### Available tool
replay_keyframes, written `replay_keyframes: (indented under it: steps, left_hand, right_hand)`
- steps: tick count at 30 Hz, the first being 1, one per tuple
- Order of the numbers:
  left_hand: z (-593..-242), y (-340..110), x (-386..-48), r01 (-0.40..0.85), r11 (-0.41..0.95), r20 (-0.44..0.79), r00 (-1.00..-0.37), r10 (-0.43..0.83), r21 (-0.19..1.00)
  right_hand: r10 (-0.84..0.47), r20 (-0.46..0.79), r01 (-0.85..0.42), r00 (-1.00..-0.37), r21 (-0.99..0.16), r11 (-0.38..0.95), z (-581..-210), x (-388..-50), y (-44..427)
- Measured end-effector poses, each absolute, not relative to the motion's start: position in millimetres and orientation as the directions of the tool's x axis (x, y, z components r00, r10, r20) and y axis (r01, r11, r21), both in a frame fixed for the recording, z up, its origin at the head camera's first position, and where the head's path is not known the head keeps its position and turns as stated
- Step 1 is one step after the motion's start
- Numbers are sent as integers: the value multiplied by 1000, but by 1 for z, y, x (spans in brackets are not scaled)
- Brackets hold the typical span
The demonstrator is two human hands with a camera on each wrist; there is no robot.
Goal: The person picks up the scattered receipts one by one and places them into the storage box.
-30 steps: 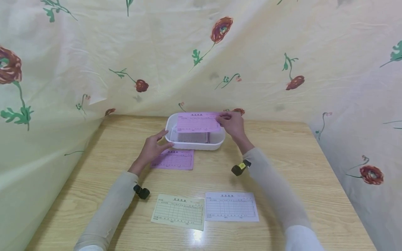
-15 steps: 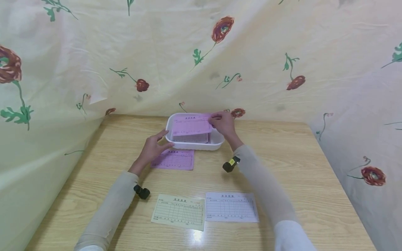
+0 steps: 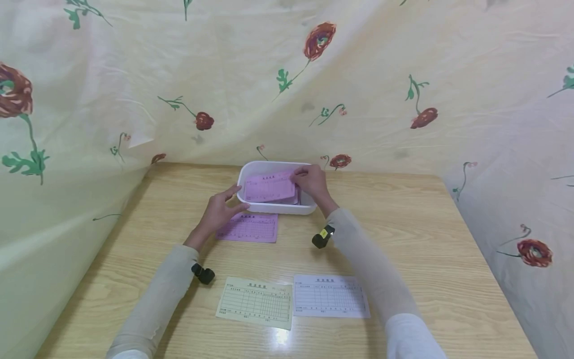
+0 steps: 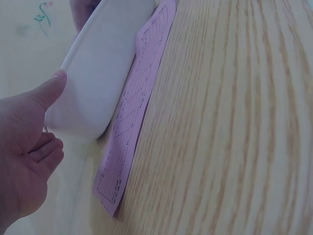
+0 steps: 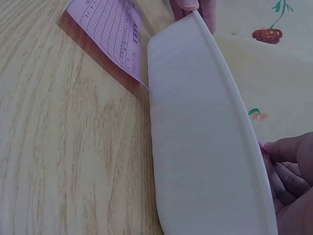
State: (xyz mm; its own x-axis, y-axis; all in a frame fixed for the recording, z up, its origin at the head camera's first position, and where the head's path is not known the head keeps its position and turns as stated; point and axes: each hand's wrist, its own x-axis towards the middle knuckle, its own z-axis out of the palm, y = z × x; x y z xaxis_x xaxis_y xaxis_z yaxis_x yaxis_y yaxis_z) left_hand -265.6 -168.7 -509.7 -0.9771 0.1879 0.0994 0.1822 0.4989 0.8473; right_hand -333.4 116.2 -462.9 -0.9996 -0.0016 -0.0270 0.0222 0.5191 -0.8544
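A white plastic basket (image 3: pixel 282 209) stands near the table's back edge. My left hand (image 3: pixel 216 212) grips its left end, thumb on the front wall and fingers round the side. With thumb and fingertips my right hand (image 3: pixel 311 182) pinches the right corner of a pink printed form (image 3: pixel 269 187), tilted inside the basket over other paper slips, which it mostly covers. In the right wrist view the basket wall (image 5: pixel 205 122) hides most of that form. A second pink form (image 3: pixel 248 229) lies on the table just in front of the basket, below my left hand.
Nearer on the wooden table (image 3: pixel 426 249) lie a pale yellow form (image 3: pixel 255 303) and a white form (image 3: pixel 331 296), side by side. Floral cloth (image 3: pixel 251 75) hangs behind the table and along both sides.
My right hand has moved left and down, bringing the pink form from above the basket into it, over the slips. The left hand stays at the basket's left end.
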Motion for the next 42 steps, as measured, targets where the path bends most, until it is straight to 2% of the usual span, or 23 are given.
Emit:
replay_keyframes:
  steps: [6,13,18,33,42]
  left_hand:
    - [-510,-167,-266,190,502,105,-976,192,844]
    - [-509,-166,-265,189,505,106,-976,190,842]
    - [-509,-166,-265,195,503,111,-975,192,842]
    - [-508,-167,-266,188,496,110,-977,182,848]
    - [-508,-166,-266,195,498,113,-975,191,845]
  right_hand:
    - [-26,-19,4,-999,-863,504,-465,-335,117]
    - [-39,62,-73,-997,-846,527,-463,-331,126]
    - [-58,98,-114,-993,-868,483,-457,-321,134]
    - [-87,183,-202,-979,-880,430,-425,-265,163]
    - [-114,177,-211,-978,-842,496,-413,-227,190]
